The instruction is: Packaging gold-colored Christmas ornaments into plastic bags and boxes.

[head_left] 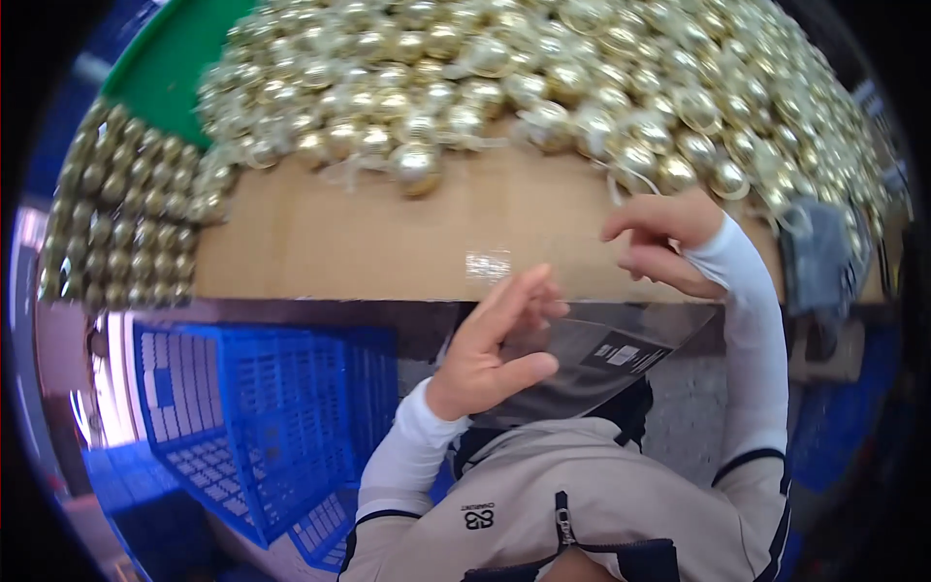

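Fingers [529, 296] of the left hand [490, 354] are spread, thumb pinching the clear bag [592, 354] from below; the right hand [659, 242] pinches its upper edge at the desk [339, 242] front. The bag hangs between both hands, near the gold balls [504, 87]. To open it cleanly, I judge, rub the two layers apart gently.

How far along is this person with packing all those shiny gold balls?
Already done, it seems: gold balls sit in neat rows in a tray on the left. In hand: the left hand and right hand hold a clear plastic bag, which looks empty. Left: a big loose heap of gold balls covers the far side of the cardboard-topped table, so most probably remains.
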Demonstrator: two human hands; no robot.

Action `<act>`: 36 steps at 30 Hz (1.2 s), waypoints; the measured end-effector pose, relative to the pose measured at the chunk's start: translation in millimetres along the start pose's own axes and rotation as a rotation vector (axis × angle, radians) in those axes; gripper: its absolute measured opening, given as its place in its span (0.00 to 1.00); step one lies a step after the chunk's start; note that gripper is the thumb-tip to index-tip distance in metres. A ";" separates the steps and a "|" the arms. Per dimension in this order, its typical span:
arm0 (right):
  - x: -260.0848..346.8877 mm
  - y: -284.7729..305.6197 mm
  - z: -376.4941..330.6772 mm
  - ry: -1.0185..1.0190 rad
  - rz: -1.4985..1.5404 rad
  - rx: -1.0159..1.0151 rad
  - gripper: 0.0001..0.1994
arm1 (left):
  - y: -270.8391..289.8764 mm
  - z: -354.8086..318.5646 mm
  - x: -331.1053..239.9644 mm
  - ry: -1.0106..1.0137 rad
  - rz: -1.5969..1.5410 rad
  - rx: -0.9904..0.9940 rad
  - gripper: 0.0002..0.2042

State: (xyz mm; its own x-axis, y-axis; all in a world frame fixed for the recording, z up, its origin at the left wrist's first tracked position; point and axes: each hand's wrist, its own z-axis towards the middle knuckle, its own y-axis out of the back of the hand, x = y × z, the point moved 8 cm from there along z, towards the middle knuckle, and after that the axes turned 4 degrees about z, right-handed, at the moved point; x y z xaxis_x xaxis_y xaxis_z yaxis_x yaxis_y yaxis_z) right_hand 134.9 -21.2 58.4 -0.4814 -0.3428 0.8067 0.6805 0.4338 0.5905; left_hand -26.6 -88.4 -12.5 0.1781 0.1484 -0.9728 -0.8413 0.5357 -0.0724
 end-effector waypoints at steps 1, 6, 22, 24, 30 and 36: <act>7.3 -3.8 3.2 0.059 -0.089 0.059 0.08 | -0.3 1.1 -1.6 -0.013 0.049 0.022 0.39; 14.5 -6.6 -3.9 0.217 -0.319 0.049 0.06 | -6.8 2.8 8.1 -0.060 -0.147 -0.021 0.39; -48.9 -64.9 -72.7 0.233 0.163 -0.716 0.18 | -4.0 -32.5 55.2 0.030 -0.330 -0.318 0.24; -54.9 -70.0 -75.4 0.194 0.246 -0.763 0.18 | -0.9 -27.2 48.4 0.009 -0.199 -0.359 0.22; -55.6 -74.0 -77.7 0.268 0.264 -0.848 0.18 | 9.8 -26.8 40.5 -0.189 0.216 -0.541 0.18; -63.2 -75.2 -75.4 0.357 0.529 -0.890 0.21 | 8.6 -24.4 34.9 -0.336 0.118 -0.545 0.18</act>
State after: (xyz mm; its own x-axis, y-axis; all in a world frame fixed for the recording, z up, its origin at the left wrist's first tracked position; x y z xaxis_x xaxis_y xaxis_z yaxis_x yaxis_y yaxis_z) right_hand 155.8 -94.9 -38.9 0.0790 -0.5744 0.8148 0.9787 -0.1107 -0.1728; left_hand -40.0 -98.9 -52.4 0.1439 0.4800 -0.8654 -0.9876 0.0142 -0.1563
